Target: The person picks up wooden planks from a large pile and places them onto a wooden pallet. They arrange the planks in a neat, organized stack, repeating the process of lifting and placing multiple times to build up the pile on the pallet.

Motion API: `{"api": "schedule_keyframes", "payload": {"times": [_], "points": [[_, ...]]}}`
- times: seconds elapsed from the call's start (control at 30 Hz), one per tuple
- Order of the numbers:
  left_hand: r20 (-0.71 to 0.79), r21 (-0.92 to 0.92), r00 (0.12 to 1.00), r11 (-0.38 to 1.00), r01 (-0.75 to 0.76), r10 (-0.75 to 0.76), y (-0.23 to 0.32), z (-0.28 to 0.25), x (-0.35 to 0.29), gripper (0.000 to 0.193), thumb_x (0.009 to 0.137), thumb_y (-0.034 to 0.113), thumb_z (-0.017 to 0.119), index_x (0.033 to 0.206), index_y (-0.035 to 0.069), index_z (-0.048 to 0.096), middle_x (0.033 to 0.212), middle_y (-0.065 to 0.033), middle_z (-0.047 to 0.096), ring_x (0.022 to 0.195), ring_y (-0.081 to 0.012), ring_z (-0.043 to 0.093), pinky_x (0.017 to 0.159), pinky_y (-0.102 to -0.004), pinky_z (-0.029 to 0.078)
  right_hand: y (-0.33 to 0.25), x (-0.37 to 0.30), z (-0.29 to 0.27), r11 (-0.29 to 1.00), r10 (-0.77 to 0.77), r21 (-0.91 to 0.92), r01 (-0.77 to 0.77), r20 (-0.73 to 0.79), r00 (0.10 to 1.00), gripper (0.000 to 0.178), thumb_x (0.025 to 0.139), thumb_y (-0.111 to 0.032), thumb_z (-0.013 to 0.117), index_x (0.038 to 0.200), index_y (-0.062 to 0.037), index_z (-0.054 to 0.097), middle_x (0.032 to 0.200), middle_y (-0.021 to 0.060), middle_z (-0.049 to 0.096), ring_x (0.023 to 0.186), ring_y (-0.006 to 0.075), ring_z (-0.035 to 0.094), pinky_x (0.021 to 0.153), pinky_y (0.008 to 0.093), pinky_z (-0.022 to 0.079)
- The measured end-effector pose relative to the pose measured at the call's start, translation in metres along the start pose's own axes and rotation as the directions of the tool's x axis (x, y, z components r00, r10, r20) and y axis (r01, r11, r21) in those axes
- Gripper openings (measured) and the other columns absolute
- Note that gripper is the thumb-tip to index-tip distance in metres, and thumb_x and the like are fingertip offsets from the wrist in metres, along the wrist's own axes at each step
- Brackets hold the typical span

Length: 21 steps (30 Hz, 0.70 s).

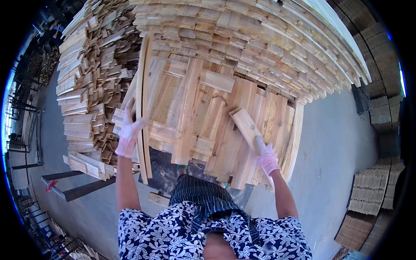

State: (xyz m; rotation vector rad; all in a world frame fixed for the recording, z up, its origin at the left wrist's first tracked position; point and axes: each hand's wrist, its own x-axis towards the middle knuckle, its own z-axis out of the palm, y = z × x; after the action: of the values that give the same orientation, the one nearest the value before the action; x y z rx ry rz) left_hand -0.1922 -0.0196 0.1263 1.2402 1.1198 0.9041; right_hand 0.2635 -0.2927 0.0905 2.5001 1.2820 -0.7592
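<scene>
— What have the hands got?

— My right hand, gloved, is closed around the lower end of a short wooden board; the board juts up and to the left from the fist, tilted over the flat layer of planks. My left hand, also gloved, is wrapped around two long thin slats standing on edge at the layer's left side.

— And around that?

— The slats run from the stacked boards above down past my wrist. A second tall pile of boards stands just left of them, on grey concrete floor.
</scene>
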Motion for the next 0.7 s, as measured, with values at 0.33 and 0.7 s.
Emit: {"api": "schedule_keyframes", "payload": {"times": [0.33,0.7], "points": [[-0.209,-0.376,0.975,0.927,-0.004,-0.08,-0.023,0.112,-0.213,0.1,0.067,0.038,0.091,0.147,0.006,0.041,0.124,-0.0116,0.059,0.102,-0.0244,0.064,0.091,-0.0408,0.056,0.055,0.197,-0.105,0.876,-0.402,-0.31,0.37,-0.046,0.914,0.086,0.085,-0.019,0.074,0.157,-0.0449,0.035,0.144,0.0191,0.047,0.132,0.041,0.051,0.107,0.0483,0.048],[-0.35,-0.603,0.773,0.759,0.246,-0.529,-0.102,0.173,-0.361,0.083,0.075,0.037,0.088,0.14,0.001,0.05,0.128,-0.0152,0.061,0.119,-0.0318,0.06,0.098,-0.0487,0.054,0.071,0.231,-0.082,0.79,-0.599,-0.258,0.556,-0.132,0.79,0.077,0.089,-0.026,0.072,0.156,-0.0438,0.039,0.148,0.0216,0.046,0.136,0.0419,0.046,0.113,0.0493,0.04]]}}
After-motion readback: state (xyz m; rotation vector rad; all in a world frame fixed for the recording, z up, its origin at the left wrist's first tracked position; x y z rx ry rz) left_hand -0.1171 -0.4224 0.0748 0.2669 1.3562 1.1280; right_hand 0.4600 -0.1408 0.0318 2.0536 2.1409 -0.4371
